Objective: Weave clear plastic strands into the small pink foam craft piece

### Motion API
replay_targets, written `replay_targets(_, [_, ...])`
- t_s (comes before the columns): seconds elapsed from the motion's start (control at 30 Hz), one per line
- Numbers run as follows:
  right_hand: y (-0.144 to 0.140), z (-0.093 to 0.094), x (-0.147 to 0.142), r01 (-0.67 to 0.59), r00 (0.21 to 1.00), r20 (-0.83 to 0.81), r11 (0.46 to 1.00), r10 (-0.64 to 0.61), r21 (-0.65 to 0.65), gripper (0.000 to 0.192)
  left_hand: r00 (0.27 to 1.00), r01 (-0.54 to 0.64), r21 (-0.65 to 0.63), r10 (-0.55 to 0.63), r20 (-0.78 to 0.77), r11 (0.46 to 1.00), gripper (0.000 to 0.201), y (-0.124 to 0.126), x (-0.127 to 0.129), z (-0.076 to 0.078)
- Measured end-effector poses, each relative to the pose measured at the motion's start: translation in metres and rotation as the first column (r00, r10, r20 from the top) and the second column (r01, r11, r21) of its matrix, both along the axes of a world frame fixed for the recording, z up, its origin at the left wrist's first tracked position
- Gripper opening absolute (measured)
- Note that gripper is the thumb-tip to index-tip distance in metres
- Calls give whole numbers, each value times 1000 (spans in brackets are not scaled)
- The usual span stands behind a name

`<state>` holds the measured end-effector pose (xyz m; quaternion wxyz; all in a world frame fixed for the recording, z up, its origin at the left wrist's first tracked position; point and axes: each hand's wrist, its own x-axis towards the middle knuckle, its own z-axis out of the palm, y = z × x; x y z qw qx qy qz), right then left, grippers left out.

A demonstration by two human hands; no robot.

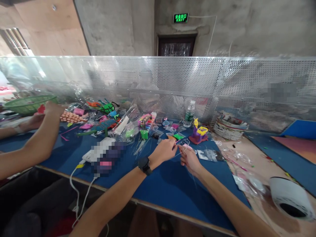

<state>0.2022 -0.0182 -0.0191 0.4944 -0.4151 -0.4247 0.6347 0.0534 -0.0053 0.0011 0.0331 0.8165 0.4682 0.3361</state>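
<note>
My left hand [163, 150], below a black wristwatch [145, 165], is closed with its fingertips pinched together over the blue tabletop [163, 194]. My right hand [190, 158] faces it a short gap away, closed in a pinch too. Between and just beyond the fingers runs a thin pale wire [185, 142] bent into loops, and both hands appear to grip it. Green clay [178, 136] in a small bag lies just past my fingers. Behind my right hand stands a purple and yellow clay figure [200, 134]. Loose thin wires [140, 147] lie left of my left hand.
A co-worker's arm [37, 144] reaches in at left near a green basket [32, 104]. A white power bank [98, 149] with cables lies left. A water bottle [189, 115] stands before the perforated metal screen [168, 82]. At right are a paper-wrapped bowl [228, 129] and white camera-like dome [288, 197].
</note>
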Motion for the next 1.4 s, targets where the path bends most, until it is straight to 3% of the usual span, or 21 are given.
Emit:
replay_targets(0.13, [1,2,2,-4,1000,8,999,3,53,41,994,41,-38,-37,100,998,28,-2,4,4])
replay_targets(0.2, [2,3,5,-3,999,42,995,-1,96,45,963,161,-145,-123,241,976,31,-1,2,7])
replay_targets(0.27, [2,3,7,-10,998,66,990,0,142,49,875,338,-284,-189,445,897,30,1,0,10])
replay_targets(0.37, [3,4,10,-14,997,77,983,-1,185,51,673,542,-429,-67,737,722,27,3,-3,11])
replay_targets(0.5, [2,7,12,-20,998,59,982,9,187,50,480,697,-488,164,862,525,27,5,-2,11])
replay_targets(0.57, [2,9,13,-34,999,40,986,28,165,49,432,732,-487,227,873,477,30,5,-1,10])
replay_targets(0.63, [1,10,15,-60,998,36,989,55,132,46,414,731,-487,256,873,478,33,6,0,8])
replay_targets(0.7, [1,11,16,-83,996,36,992,80,95,43,430,692,-492,245,869,528,34,6,2,6])
replay_targets(0.77, [2,11,18,-103,994,29,993,102,55,40,492,614,-474,164,855,631,33,5,3,3])
replay_targets(0.87, [3,10,20,-137,991,-9,990,137,-14,34,681,406,-324,-46,731,855,24,-1,3,1])
replay_targets(0.9, [4,10,21,-152,988,-26,988,152,-30,33,741,338,-249,-94,665,907,22,-3,4,1])
replay_targets(0.97, [5,10,21,-172,984,-41,985,171,-23,33,797,265,-159,-123,592,951,21,-5,3,2])
replay_targets(1.03, [6,9,21,-166,986,-10,986,166,30,37,756,308,-206,-108,645,929,23,-4,3,3])
replay_targets(1.17, [10,6,23,-105,990,111,981,88,162,43,592,489,-336,-23,806,805,37,3,3,4])
replay_targets(1.3, [15,4,26,-40,982,187,965,-10,259,47,507,557,-352,27,861,752,44,7,4,2])
replay_targets(1.4, [16,3,28,-12,979,200,958,-48,288,46,478,619,-418,102,872,665,42,5,5,1])
